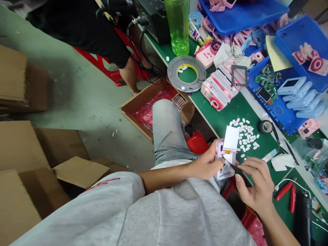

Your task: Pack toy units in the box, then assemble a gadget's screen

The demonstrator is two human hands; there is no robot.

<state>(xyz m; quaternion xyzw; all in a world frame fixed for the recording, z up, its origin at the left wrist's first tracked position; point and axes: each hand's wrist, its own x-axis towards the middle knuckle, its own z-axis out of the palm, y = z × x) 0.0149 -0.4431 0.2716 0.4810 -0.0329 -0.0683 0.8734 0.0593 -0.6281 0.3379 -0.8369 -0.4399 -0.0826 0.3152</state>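
Note:
In my left hand [208, 160] is the open case of a small toy camera [219, 148], gripped by its near side with the thumb on top. A white-backed screen panel [231, 137] stands folded out from the case, with an orange ribbon cable [228, 152] at its lower edge. My right hand [255, 182] pinches black tweezers [237, 168], whose tip reaches into the case beside my left thumb. Something white shows at the tip, too small to make out. Many small white oval pads [247, 136] lie scattered on the green bench [246, 106] just beyond the case.
Black tape [265, 126], red-handled pliers [284, 191] and a dark cylindrical tool [303, 218] lie right. Farther off are a big tape roll [173, 73], pink camera cases [215, 94], a blue parts tray [275, 114] and a green bottle [179, 30]. Another person's leg [129, 75] is at upper left.

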